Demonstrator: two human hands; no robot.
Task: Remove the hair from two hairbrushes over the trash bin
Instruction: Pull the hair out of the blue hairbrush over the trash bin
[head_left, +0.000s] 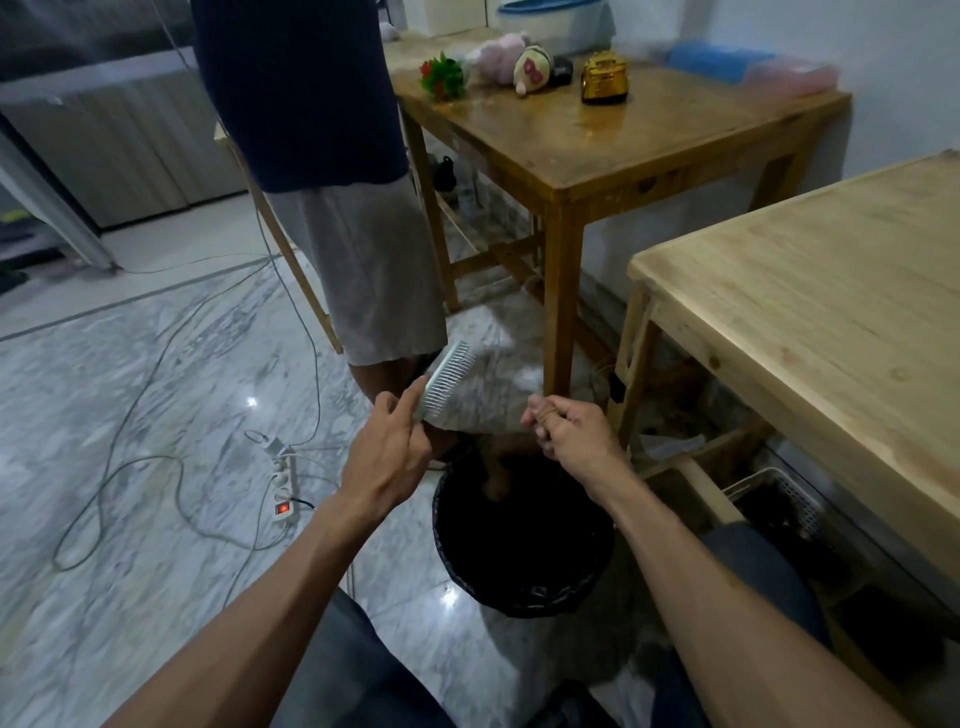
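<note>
A pale grey hairbrush (448, 382) with rows of light bristles points up and to the right, above the far rim of the trash bin. My left hand (387, 457) holds it by its lower end, index finger stretched along its back. My right hand (569, 431) hovers to the right of the brush with its fingertips pinched together; whether hair is between them is too small to tell. The black-lined trash bin (524, 597) stands on the floor right below both hands. Only one brush is in view.
A person in grey shorts (374, 270) stands just behind the bin. A wooden table (597, 150) with toys is at the back, a lighter table (831, 312) at the right. A power strip (283, 483) and cables lie on the marble floor at left.
</note>
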